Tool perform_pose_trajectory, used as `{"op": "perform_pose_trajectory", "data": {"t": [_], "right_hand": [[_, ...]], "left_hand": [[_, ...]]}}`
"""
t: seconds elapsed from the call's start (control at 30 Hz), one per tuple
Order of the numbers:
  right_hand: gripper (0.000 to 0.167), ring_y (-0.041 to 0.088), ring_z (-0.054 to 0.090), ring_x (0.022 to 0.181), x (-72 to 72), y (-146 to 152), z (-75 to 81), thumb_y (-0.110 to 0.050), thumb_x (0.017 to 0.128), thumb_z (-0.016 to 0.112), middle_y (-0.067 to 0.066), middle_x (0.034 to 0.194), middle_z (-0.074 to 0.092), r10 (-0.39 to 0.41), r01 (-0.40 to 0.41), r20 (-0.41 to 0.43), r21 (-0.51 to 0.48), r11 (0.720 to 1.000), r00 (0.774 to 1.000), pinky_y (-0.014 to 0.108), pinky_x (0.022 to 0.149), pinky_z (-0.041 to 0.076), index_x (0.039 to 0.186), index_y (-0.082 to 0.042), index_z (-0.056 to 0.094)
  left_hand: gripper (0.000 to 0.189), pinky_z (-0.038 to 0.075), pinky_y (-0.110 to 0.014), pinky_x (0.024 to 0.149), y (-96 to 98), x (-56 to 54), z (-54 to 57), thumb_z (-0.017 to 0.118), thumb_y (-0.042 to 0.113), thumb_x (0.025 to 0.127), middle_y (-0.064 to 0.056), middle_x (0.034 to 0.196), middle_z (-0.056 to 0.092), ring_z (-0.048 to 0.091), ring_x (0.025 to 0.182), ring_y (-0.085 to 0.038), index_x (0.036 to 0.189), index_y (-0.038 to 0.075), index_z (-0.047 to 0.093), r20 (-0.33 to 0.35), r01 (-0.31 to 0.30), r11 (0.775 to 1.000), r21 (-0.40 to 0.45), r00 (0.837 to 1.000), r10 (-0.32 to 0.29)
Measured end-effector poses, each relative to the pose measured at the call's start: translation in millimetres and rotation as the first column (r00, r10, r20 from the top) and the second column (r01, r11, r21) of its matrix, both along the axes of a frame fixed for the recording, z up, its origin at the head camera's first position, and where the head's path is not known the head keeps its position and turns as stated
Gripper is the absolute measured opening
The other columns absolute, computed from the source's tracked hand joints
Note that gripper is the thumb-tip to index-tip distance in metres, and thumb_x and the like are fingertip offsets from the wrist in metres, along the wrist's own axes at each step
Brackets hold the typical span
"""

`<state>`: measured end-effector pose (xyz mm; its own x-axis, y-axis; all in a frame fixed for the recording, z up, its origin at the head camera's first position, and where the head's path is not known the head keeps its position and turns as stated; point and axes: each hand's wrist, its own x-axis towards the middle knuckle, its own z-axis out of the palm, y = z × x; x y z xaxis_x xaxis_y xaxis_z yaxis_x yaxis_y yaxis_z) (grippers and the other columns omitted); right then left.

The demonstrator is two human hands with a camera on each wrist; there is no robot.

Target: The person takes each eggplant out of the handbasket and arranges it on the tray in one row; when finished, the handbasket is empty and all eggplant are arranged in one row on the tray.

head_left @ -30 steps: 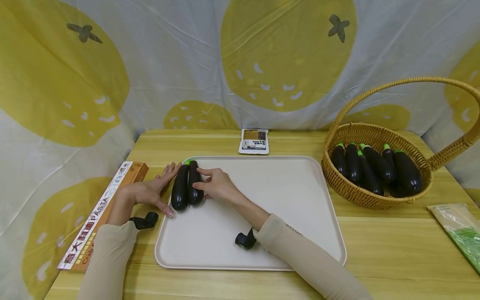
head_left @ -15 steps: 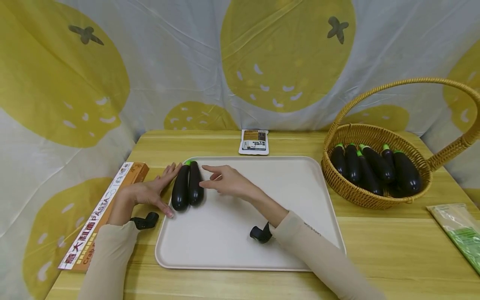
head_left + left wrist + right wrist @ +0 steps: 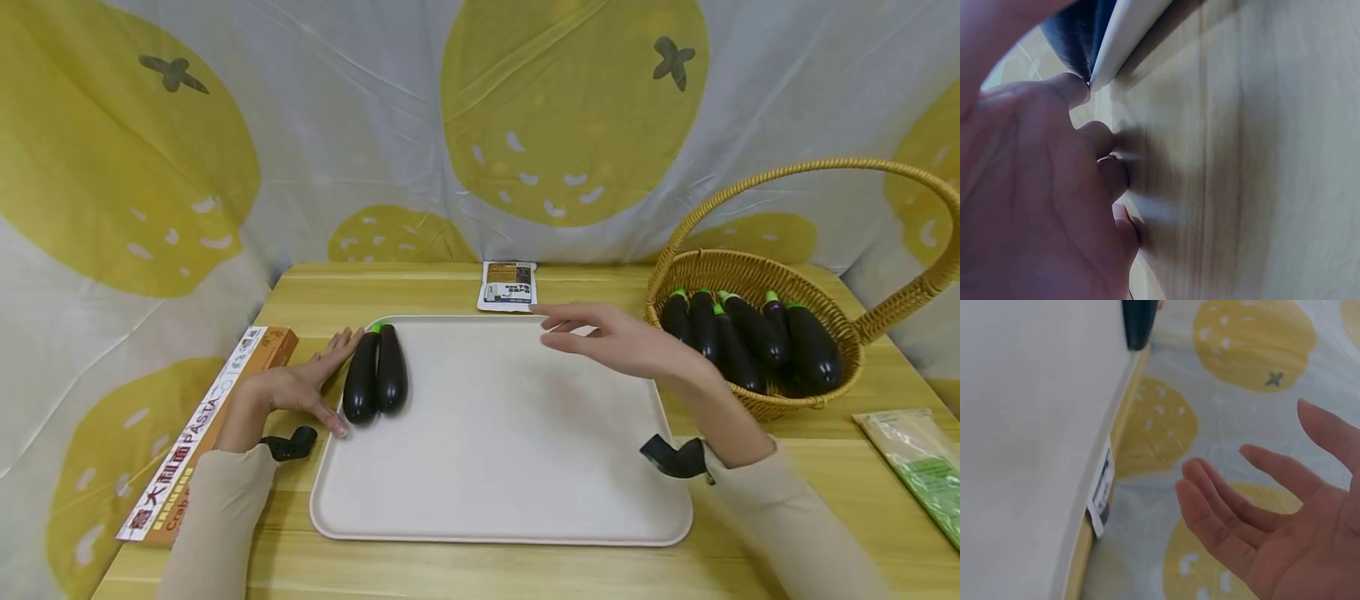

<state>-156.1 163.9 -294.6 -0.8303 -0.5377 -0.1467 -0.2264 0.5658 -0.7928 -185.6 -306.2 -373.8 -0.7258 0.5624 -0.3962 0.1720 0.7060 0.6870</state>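
Head view. Left hand: grip released, fingers spread, laid at the left rim of the white tray; thumb reaches over that rim, beside the outer eggplant. The inner eggplant lies alongside it on the tray, stem ends both toward the far rim, bodies close together. Right hand: grip released, fingers extended toward the left, nothing held; hand raised over the far right part of the tray, well apart from the pair. Wicker basket to the right of the tray, handle up, holding at least six more eggplants with green stem ends. Also on the counter: pasta box under the left forearm side, small printed sachet just beyond the tray, clear-and-green packet at far right. Lemon-patterned cloth behind.

Left wrist view. Palm fills the left side; fingertips down near the counter and the tray edge. Dark eggplant skin shows above that edge. Contact between finger and eggplant: cannot tell.

Right wrist view. Palm visible, fingers parted and slightly bent, grip holding nothing. Tray at left, one eggplant's dark end at top, sachet by the tray edge.
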Motion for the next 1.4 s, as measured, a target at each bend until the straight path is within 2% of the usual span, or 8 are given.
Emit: {"op": "perform_pose_trajectory", "data": {"t": [0.1, 0.2, 0.33, 0.47, 0.6, 0.7, 1.2, 1.4], "right_hand": [[0.054, 0.027, 0.056, 0.136, 7.2, 33, 8.6, -0.046, 0.105, 0.057, 0.004, 0.149, 0.059, -0.024, 0.025, -0.029, 0.042, 0.999, 0.999, 0.056, 0.109, 0.048, 0.155, -0.027, 0.048], [0.05, 0.028, 0.059, 0.134, 13.4, 64, 13.5, -0.042, 0.107, 0.055, 0.005, 0.15, 0.06, -0.063, 0.069, -0.078, 0.086, 0.994, 0.995, 0.038, 0.105, 0.052, 0.155, -0.026, 0.049], [0.049, 0.0, 0.059, 0.127, 15.4, 108, 9.1, -0.035, 0.109, 0.054, 0.01, 0.15, 0.059, -0.139, 0.153, -0.129, 0.099, 0.983, 0.982, 0.008, 0.091, 0.047, 0.156, -0.023, 0.048], [0.054, -0.024, 0.049, 0.111, 13.9, 149, -0.8, -0.036, 0.109, 0.054, 0.013, 0.153, 0.055, -0.274, 0.298, -0.173, 0.128, 0.946, 0.946, 0.002, 0.083, 0.043, 0.159, -0.02, 0.043], [0.066, 0.023, 0.058, 0.13, 13.2, 175, -7.9, -0.043, 0.109, 0.05, 0.028, 0.158, 0.043, -0.419, 0.451, -0.19, 0.177, 0.875, 0.888, 0.04, 0.099, 0.053, 0.165, -0.015, 0.028], [0.071, 0.063, 0.042, 0.131, 13.5, 186, -13.0, -0.043, 0.109, 0.047, 0.039, 0.16, 0.031, -0.479, 0.526, -0.243, 0.196, 0.827, 0.843, 0.074, 0.094, 0.041, 0.166, -0.009, 0.02], [0.065, 0.069, 0.019, 0.14, 21.2, 207, -40.7, -0.029, 0.11, 0.046, 0.05, 0.147, 0.032, -0.566, 0.721, -0.467, 0.281, 0.633, 0.679, 0.08, 0.116, 0.012, 0.158, 0.01, 0.023], [0.062, 0.071, 0.026, 0.133, 21.9, 209, -49.2, -0.021, 0.108, 0.049, 0.053, 0.137, 0.038, -0.565, 0.747, -0.504, 0.309, 0.589, 0.653, 0.082, 0.114, 0.016, 0.155, 0.012, 0.027]], "left_hand": [[0.152, -0.013, -0.082, 0.112, -0.7, 0.2, 0.1, 0.099, 0.026, 0.066, -0.026, 0.165, -0.033, -0.032, 0.151, -0.051, 0.165, 0.012, -0.016, 0.001, 0.002, 1.0, 0.005, 1.0, -0.002], [0.152, -0.013, -0.083, 0.112, -0.8, 0.4, -0.2, 0.099, 0.025, 0.066, -0.026, 0.165, -0.033, -0.032, 0.151, -0.051, 0.165, 0.012, -0.016, 0.005, 0.005, 1.0, 0.017, 1.0, -0.005], [0.151, -0.012, -0.083, 0.112, -0.6, 0.3, -0.9, 0.098, 0.024, 0.067, -0.026, 0.165, -0.033, -0.033, 0.15, -0.051, 0.165, 0.012, -0.016, 0.013, 0.01, 0.999, 0.033, 1.0, -0.011], [0.151, -0.014, -0.082, 0.112, -0.2, 0.1, -1.0, 0.098, 0.024, 0.067, -0.026, 0.165, -0.033, -0.033, 0.15, -0.051, 0.165, 0.011, -0.016, 0.013, 0.018, 0.999, 0.041, 1.0, -0.019], [0.151, -0.016, -0.081, 0.113, 0.5, 0.6, -0.2, 0.098, 0.024, 0.067, -0.026, 0.165, -0.033, -0.033, 0.15, -0.051, 0.165, 0.011, -0.016, 0.017, 0.015, 0.999, 0.041, 1.0, -0.016], [0.151, -0.016, -0.081, 0.112, 0.5, 0.8, 0.0, 0.098, 0.024, 0.067, -0.026, 0.165, -0.033, -0.033, 0.15, -0.052, 0.165, 0.011, -0.016, 0.02, 0.012, 0.999, 0.039, 1.0, -0.012], [0.152, -0.013, -0.083, 0.112, -0.9, 0.6, -2.1, 0.099, 0.024, 0.067, -0.026, 0.165, -0.033, -0.032, 0.151, -0.051, 0.165, 0.013, -0.016, 0.02, 0.01, 0.999, 0.037, 1.0, -0.011], [0.152, -0.015, -0.082, 0.112, -1.4, -0.1, -1.8, 0.098, 0.024, 0.067, -0.026, 0.165, -0.034, -0.034, 0.15, -0.051, 0.165, 0.013, -0.017, 0.02, 0.015, 0.999, 0.042, 1.0, -0.016]]}}
